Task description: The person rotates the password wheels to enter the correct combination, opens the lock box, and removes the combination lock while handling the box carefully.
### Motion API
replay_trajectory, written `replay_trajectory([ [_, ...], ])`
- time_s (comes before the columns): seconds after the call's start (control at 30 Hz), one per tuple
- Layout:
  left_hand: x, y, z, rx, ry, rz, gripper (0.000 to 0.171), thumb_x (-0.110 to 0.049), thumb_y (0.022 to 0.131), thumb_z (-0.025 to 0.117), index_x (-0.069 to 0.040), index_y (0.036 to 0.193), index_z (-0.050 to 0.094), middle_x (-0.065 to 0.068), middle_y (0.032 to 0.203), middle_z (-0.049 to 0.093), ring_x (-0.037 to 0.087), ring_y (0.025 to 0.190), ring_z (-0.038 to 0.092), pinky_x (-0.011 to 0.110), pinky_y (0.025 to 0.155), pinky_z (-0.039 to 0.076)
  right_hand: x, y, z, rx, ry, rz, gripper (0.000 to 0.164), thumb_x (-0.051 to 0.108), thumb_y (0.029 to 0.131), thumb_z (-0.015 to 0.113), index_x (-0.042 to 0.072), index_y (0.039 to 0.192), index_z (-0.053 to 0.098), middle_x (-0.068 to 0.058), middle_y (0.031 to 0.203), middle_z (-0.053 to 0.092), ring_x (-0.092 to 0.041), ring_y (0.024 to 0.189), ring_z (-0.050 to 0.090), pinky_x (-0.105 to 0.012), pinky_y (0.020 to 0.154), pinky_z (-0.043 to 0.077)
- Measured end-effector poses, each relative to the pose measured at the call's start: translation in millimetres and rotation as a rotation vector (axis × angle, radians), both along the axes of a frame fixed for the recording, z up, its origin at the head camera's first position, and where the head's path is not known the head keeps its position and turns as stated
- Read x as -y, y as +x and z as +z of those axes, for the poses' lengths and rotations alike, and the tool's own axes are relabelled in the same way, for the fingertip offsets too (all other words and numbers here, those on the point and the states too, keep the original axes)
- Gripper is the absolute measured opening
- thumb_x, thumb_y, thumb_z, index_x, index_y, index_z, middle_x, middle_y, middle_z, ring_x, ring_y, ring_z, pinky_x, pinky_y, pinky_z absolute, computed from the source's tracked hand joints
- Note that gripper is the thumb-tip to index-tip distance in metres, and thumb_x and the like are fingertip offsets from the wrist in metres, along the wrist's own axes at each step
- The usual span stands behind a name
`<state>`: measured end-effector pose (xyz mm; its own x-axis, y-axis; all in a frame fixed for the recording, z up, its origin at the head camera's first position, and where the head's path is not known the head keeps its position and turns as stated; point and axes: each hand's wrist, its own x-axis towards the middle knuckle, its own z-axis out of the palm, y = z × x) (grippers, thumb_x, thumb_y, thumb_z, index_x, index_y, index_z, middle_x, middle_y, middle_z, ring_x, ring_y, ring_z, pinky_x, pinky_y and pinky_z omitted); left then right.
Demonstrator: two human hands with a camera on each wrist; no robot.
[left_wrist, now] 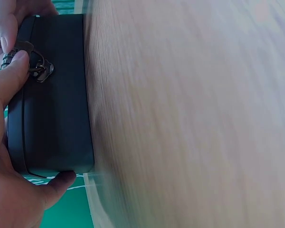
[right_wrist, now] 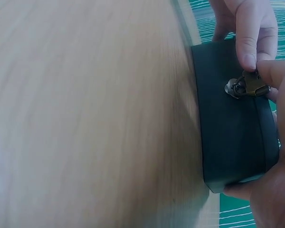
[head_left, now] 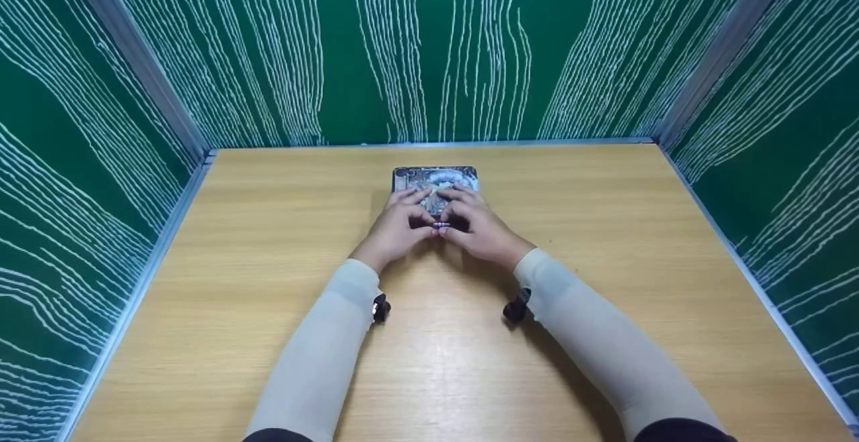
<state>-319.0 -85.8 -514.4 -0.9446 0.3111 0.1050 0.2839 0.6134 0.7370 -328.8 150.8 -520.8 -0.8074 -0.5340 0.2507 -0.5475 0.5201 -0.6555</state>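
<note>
A small dark box (head_left: pixel 436 177) with a patterned lid stands on the table, its plain black front (left_wrist: pixel 57 109) facing me. From a metal clasp (left_wrist: pixel 45 71) on that front hangs a small combination padlock (right_wrist: pixel 254 84) with ribbed dials, its shackle (left_wrist: pixel 39 54) running through the clasp. My left hand (head_left: pixel 396 229) pinches one end of the padlock between thumb and index finger, other fingers spread over the lid and side. On the opposite end, my right hand (head_left: pixel 484 229) pinches the padlock likewise, its remaining fingers along the box. The thumbs nearly meet at the lock.
The wooden table (head_left: pixel 268 227) surrounds the box on all sides. Green panels (head_left: pixel 429 60) with wavy white lines rise at the back and both sides, joined by metal posts (head_left: pixel 134 60). A dark wrist camera (head_left: pixel 381 308) sits on each pale sleeve.
</note>
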Motion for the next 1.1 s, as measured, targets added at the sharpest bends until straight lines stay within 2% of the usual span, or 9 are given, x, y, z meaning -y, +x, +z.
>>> replay_trajectory([
  [0.23,-0.5,0.1,0.4,-0.016,-0.006,-0.006,0.010,-0.025,0.099,0.090,-0.017,0.105,0.089,-0.008,0.181,0.046,0.025,0.175,0.028,0.049,0.146,0.020,-0.1,1.1,1.0,-0.003,-0.005,-0.002,0.019,0.020,0.104,0.082,0.011,0.115,0.070,-0.008,0.178,0.052,-0.041,0.177,0.022,-0.069,0.144,0.011],
  [0.53,-0.6,0.6,1.3,-0.008,-0.003,-0.005,0.008,-0.024,0.099,0.089,-0.018,0.104,0.088,-0.009,0.182,0.045,0.025,0.176,0.027,0.050,0.146,0.019,0.1,1.2,0.3,0.011,-0.004,-0.014,0.014,0.018,0.104,0.081,0.014,0.112,0.070,-0.008,0.178,0.051,-0.042,0.177,0.021,-0.072,0.143,0.011],
  [1.1,-0.2,-0.1,-0.3,-0.022,-0.012,-0.013,0.008,-0.022,0.100,0.089,-0.016,0.105,0.088,-0.009,0.182,0.045,0.026,0.176,0.027,0.049,0.147,0.019,-0.3,0.6,-0.2,-0.005,0.011,-0.005,0.011,0.020,0.106,0.077,0.012,0.112,0.072,-0.009,0.178,0.051,-0.041,0.176,0.023,-0.069,0.143,0.015],
])
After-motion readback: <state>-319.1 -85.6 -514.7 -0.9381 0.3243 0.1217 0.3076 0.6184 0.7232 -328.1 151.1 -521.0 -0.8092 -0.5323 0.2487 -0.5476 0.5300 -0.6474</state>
